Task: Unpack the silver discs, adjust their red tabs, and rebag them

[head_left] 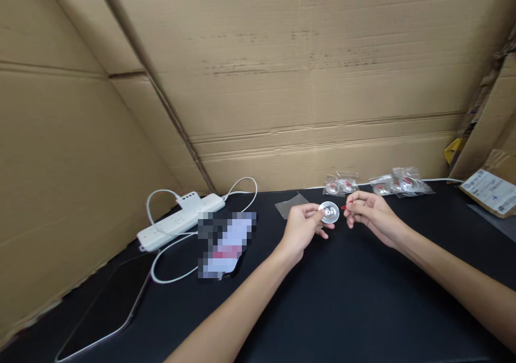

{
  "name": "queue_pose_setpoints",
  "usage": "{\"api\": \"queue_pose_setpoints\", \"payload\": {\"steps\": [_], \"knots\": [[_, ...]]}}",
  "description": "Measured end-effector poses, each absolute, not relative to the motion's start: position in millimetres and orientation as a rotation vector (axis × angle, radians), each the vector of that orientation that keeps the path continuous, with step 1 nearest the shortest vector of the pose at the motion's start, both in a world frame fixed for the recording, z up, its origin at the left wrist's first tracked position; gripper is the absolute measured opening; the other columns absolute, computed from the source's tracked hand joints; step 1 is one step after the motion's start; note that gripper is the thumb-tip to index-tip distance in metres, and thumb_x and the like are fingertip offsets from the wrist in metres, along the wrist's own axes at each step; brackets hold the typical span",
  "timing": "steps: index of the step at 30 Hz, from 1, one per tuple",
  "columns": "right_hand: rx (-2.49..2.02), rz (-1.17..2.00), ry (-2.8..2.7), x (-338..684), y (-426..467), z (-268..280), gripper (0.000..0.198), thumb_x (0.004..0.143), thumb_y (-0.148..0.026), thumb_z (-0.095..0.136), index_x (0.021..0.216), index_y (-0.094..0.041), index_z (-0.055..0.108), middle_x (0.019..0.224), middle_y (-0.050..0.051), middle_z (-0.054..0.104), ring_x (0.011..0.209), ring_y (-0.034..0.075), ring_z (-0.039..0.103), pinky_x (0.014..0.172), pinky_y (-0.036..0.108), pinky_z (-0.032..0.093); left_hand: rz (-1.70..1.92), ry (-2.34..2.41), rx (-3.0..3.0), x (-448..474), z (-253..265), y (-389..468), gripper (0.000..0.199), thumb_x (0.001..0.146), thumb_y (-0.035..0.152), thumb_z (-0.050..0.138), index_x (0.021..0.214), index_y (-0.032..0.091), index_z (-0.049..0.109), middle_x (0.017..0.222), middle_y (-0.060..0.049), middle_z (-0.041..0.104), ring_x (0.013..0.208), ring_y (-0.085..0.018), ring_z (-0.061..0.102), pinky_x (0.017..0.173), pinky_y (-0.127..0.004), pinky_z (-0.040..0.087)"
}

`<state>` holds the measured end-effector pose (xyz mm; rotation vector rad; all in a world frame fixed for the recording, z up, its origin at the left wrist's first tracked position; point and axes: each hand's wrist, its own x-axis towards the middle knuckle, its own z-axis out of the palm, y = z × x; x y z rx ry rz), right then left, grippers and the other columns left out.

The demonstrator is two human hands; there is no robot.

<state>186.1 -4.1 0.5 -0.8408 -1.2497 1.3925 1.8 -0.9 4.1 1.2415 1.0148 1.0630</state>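
Observation:
Between the thumb and fingers of my left hand [302,226] is a small round silver metal disc [331,212] with a dished, shiny face and a mark at its centre. Just to its right, my right hand [368,212] pinches a thin red cord [344,207], whose end sticks out toward the disc. Disc and cord look slightly apart. Most of the cord is hidden by my fingers. A flat clear plastic bag [290,204] lies on the black tabletop behind my left hand.
Clear bags with silver discs and red pieces [341,183] [401,182] lie along the cardboard wall [306,84]. On the left are a white power strip [181,220] with cables, a blurred-out phone [228,247] and a dark tablet [110,304]. A labelled parcel [492,191] sits far right.

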Motion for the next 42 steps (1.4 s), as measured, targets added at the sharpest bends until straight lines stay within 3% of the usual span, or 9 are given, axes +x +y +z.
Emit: {"api": "queue_pose_setpoints", "payload": {"steps": [10,18,22,29,36,42], "knots": [[-0.923,1.265,-1.493,181,-2,-9,0.019,0.072,-0.028,0.076,0.083,-0.016,0.065,0.071,0.005,0.071,0.057,0.017,0.067,0.061,0.032,0.055,1.066,0.982,1.248,4,4,-2,0.014,0.084,0.017,0.063,0.089,0.006,0.069,0.079,-0.013,0.072,0.067,-0.020,0.070,0.053,-0.025,0.056],[-0.997,0.922,-1.698,186,2,-22,0.020,0.080,-0.035,0.070,0.088,-0.018,0.076,0.075,0.006,0.071,0.054,0.014,0.061,0.055,0.030,0.052,1.070,0.862,1.283,8,0,-6,0.017,0.081,0.020,0.067,0.091,0.007,0.069,0.082,-0.012,0.072,0.075,-0.021,0.070,0.064,-0.031,0.059],[-0.960,0.844,-1.647,186,1,-21,0.015,0.079,-0.034,0.071,0.087,-0.022,0.078,0.080,0.005,0.069,0.065,0.018,0.066,0.063,0.035,0.057,1.078,0.837,1.286,9,2,-7,0.022,0.079,0.023,0.070,0.094,0.008,0.070,0.086,-0.013,0.072,0.078,-0.022,0.071,0.069,-0.034,0.059],[-0.981,0.911,-1.542,183,2,-21,0.019,0.075,-0.031,0.074,0.091,-0.020,0.075,0.088,0.007,0.074,0.076,0.023,0.071,0.078,0.044,0.060,1.093,0.833,1.334,11,0,-7,0.026,0.078,0.019,0.072,0.101,0.007,0.070,0.090,-0.015,0.073,0.084,-0.024,0.071,0.074,-0.037,0.060],[-1.032,0.671,-1.674,182,1,-22,0.010,0.083,-0.026,0.064,0.089,-0.019,0.068,0.089,0.006,0.070,0.077,0.020,0.068,0.074,0.036,0.057,1.074,0.812,1.403,12,-5,-7,0.029,0.079,0.014,0.069,0.107,0.007,0.068,0.106,-0.017,0.071,0.088,-0.023,0.071,0.083,-0.043,0.059],[-1.099,0.404,-1.834,181,-4,-18,0.009,0.088,-0.022,0.055,0.089,-0.020,0.064,0.087,0.005,0.067,0.071,0.018,0.062,0.067,0.032,0.051,1.083,0.787,1.457,14,-6,-9,0.029,0.079,0.016,0.069,0.107,0.010,0.069,0.107,-0.014,0.072,0.092,-0.023,0.070,0.087,-0.041,0.058]]}}
